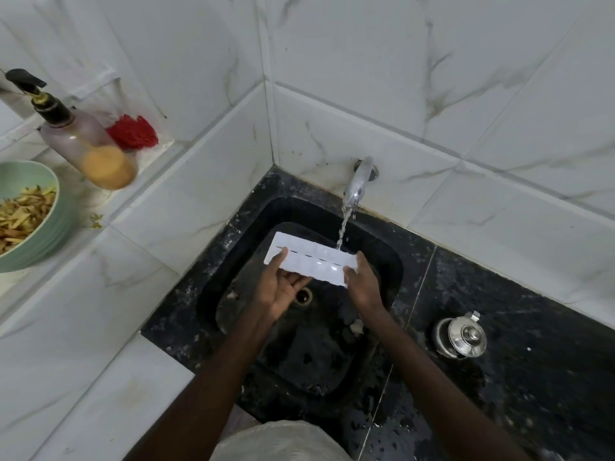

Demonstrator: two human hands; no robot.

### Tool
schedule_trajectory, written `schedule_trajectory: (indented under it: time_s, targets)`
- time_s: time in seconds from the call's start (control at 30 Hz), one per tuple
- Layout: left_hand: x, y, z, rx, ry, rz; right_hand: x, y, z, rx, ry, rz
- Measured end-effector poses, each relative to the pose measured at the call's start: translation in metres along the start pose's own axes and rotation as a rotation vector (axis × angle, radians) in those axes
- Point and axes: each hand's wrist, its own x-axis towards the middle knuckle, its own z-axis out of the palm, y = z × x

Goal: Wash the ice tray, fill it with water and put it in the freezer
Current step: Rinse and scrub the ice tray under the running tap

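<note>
A white plastic ice tray (pixel 312 259) with two rows of compartments is held level over the black sink (pixel 233 247). My left hand (pixel 283 287) supports it from below near its left end, thumb on top and fingers underneath. At the tray's right end my right hand (pixel 362 284) grips the edge. Water runs from the chrome tap (pixel 357 183) and lands on the tray's far edge, right of the middle.
A small steel kettle (pixel 461 336) stands on the wet black counter (pixel 532 361) to the right. On the white ledge at left are a pump bottle (pixel 86 141), a red scrubber (pixel 134 131) and a green bowl (pixel 50 207) of peelings. The drain (pixel 303 295) sits below the tray.
</note>
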Motion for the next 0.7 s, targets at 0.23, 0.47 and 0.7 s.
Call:
schedule_trajectory:
  time_s: [0.23, 0.47, 0.7]
  targets:
    - [-0.021, 0.035, -0.038, -0.020, -0.223, -0.092, 0.028, 0.011, -0.016, 0.264, -0.157, 0.032]
    - [-0.021, 0.039, -0.027, 0.272, -0.317, -0.400, 0.035, -0.011, -0.043, -0.042, -0.406, -0.277]
    - [-0.011, 0.001, 0.001, 0.547, -0.286, -0.329, 0.032, -0.033, -0.027, -0.372, -0.129, -0.477]
